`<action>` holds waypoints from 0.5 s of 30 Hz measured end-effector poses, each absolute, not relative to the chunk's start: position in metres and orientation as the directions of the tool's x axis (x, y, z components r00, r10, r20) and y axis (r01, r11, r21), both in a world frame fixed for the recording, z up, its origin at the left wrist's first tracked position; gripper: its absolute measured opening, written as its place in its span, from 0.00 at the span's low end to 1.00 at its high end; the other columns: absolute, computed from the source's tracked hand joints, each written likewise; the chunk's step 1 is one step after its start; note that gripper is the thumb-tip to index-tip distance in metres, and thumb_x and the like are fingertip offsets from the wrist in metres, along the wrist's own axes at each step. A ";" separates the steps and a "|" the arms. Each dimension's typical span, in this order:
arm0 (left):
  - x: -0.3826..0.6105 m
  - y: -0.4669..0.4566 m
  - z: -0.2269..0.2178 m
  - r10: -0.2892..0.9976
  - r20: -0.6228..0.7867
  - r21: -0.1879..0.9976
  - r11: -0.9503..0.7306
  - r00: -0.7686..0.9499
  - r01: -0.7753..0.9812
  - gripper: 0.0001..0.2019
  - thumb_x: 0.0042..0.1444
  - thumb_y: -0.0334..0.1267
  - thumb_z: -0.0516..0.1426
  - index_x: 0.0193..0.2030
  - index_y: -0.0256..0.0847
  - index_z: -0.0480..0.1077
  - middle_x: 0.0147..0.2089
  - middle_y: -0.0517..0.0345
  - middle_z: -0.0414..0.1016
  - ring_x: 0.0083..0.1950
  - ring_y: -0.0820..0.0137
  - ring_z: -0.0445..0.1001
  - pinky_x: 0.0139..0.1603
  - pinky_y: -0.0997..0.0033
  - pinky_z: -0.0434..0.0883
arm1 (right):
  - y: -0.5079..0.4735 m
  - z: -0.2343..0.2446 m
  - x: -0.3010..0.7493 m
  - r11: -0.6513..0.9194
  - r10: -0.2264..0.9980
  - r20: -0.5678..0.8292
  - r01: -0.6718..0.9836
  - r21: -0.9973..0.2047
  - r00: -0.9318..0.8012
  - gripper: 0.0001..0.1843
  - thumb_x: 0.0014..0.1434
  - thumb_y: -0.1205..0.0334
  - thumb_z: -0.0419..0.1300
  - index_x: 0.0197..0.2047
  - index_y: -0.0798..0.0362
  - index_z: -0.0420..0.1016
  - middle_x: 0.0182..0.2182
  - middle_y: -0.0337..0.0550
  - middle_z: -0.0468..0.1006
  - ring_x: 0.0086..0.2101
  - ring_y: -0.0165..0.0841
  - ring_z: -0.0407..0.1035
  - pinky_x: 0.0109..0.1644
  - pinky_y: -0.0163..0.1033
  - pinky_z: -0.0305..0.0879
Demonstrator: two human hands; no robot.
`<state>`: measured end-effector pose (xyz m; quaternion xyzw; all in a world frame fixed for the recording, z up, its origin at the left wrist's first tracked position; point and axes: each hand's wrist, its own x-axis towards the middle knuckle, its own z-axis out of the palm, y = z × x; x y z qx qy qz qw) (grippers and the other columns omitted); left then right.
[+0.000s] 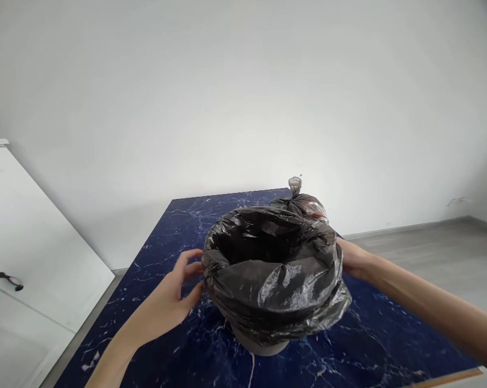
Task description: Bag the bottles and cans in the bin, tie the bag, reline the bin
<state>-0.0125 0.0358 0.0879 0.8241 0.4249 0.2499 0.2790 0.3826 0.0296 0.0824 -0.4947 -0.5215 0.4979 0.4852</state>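
Note:
A black trash bag [283,285] lines a round bin, its upper edge folded out and down over the rim. Below the plastic, only the light grey base of the bin [261,346] shows. My left hand [178,296] is at the bag's left side, fingers bent and apart, the fingertips against or just beside the plastic. On the opposite side, my right hand [351,257] reaches behind the bag's right edge, which hides its fingers. The bag's mouth gapes upward and its inside is dark.
Behind the bin sits a tied, filled plastic bag [303,206] with a knotted top. Everything stands on a dark blue marble-patterned table [166,242]. A white cabinet [36,231] with a dark handle [8,280] is on the left, and a white wall [227,97] rises behind.

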 end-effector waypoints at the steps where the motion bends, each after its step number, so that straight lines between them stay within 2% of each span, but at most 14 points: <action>1: -0.017 0.037 0.085 0.859 0.228 0.689 -0.475 0.458 0.548 0.27 0.73 0.53 0.57 0.74 0.57 0.57 0.70 0.46 0.78 0.66 0.52 0.82 0.53 0.57 0.86 | 0.030 0.085 0.387 -0.010 1.000 -0.011 0.058 -0.998 -0.009 0.28 0.47 0.43 0.80 0.48 0.47 0.86 0.46 0.50 0.89 0.49 0.55 0.83 0.57 0.60 0.80; 3: -0.022 0.038 0.081 0.874 0.363 0.704 -0.484 0.323 0.520 0.25 0.73 0.54 0.57 0.72 0.56 0.60 0.73 0.46 0.74 0.71 0.53 0.77 0.63 0.51 0.83 | 0.026 0.095 0.394 0.002 0.990 0.024 0.155 -0.988 0.139 0.29 0.53 0.38 0.76 0.51 0.49 0.84 0.50 0.52 0.87 0.51 0.54 0.81 0.60 0.60 0.77; 5: -0.018 0.032 0.084 0.846 0.489 0.701 -0.527 0.213 0.481 0.19 0.76 0.53 0.54 0.69 0.55 0.66 0.74 0.49 0.72 0.74 0.55 0.74 0.70 0.49 0.77 | 0.016 0.108 0.397 0.123 0.935 0.217 0.319 -0.940 0.280 0.28 0.62 0.35 0.68 0.54 0.49 0.82 0.55 0.51 0.85 0.55 0.52 0.79 0.63 0.58 0.75; 6: -0.012 0.026 0.087 0.821 0.542 0.691 -0.558 0.182 0.460 0.17 0.77 0.51 0.53 0.67 0.55 0.68 0.74 0.51 0.72 0.75 0.57 0.73 0.73 0.50 0.75 | 0.007 0.114 0.395 0.215 0.894 0.348 0.410 -0.886 0.282 0.26 0.66 0.36 0.65 0.55 0.47 0.81 0.57 0.50 0.84 0.57 0.50 0.78 0.64 0.56 0.74; 8: 0.006 0.011 0.092 0.748 0.648 0.641 -0.639 0.147 0.425 0.15 0.79 0.45 0.51 0.66 0.55 0.71 0.73 0.54 0.73 0.76 0.60 0.71 0.75 0.55 0.73 | -0.012 0.126 0.389 0.433 0.790 0.596 0.556 -0.709 0.145 0.20 0.73 0.43 0.61 0.58 0.45 0.80 0.57 0.48 0.83 0.59 0.46 0.76 0.63 0.53 0.74; 10: 0.027 -0.005 0.093 0.626 0.770 0.539 -0.740 0.121 0.402 0.16 0.79 0.37 0.52 0.68 0.52 0.69 0.73 0.53 0.72 0.76 0.62 0.70 0.77 0.57 0.71 | -0.029 0.133 0.378 0.629 0.643 0.760 0.634 -0.451 -0.097 0.17 0.75 0.53 0.61 0.63 0.45 0.76 0.60 0.48 0.80 0.61 0.44 0.74 0.65 0.51 0.73; 12: 0.048 -0.017 0.086 0.448 0.886 0.369 -0.836 0.116 0.406 0.23 0.74 0.31 0.57 0.72 0.48 0.64 0.72 0.48 0.68 0.76 0.60 0.68 0.77 0.54 0.70 | -0.040 0.136 0.368 0.746 0.514 0.789 0.629 -0.218 -0.336 0.21 0.74 0.60 0.62 0.68 0.48 0.72 0.63 0.51 0.77 0.65 0.44 0.71 0.69 0.51 0.69; 13: 0.057 -0.021 0.082 0.375 0.918 0.293 -0.860 0.128 0.418 0.25 0.72 0.30 0.59 0.72 0.46 0.62 0.72 0.45 0.66 0.75 0.58 0.68 0.76 0.52 0.71 | -0.044 0.136 0.363 0.781 0.472 0.771 0.609 -0.141 -0.427 0.22 0.74 0.62 0.62 0.69 0.51 0.71 0.64 0.53 0.76 0.66 0.45 0.69 0.71 0.53 0.66; 15: 0.069 -0.027 0.071 0.283 0.948 0.191 -0.875 0.149 0.446 0.21 0.70 0.32 0.63 0.66 0.42 0.64 0.68 0.43 0.64 0.72 0.56 0.70 0.71 0.52 0.75 | -0.046 0.135 0.356 0.820 0.430 0.731 0.567 -0.072 -0.530 0.21 0.76 0.60 0.61 0.69 0.55 0.70 0.63 0.56 0.75 0.66 0.46 0.67 0.74 0.55 0.61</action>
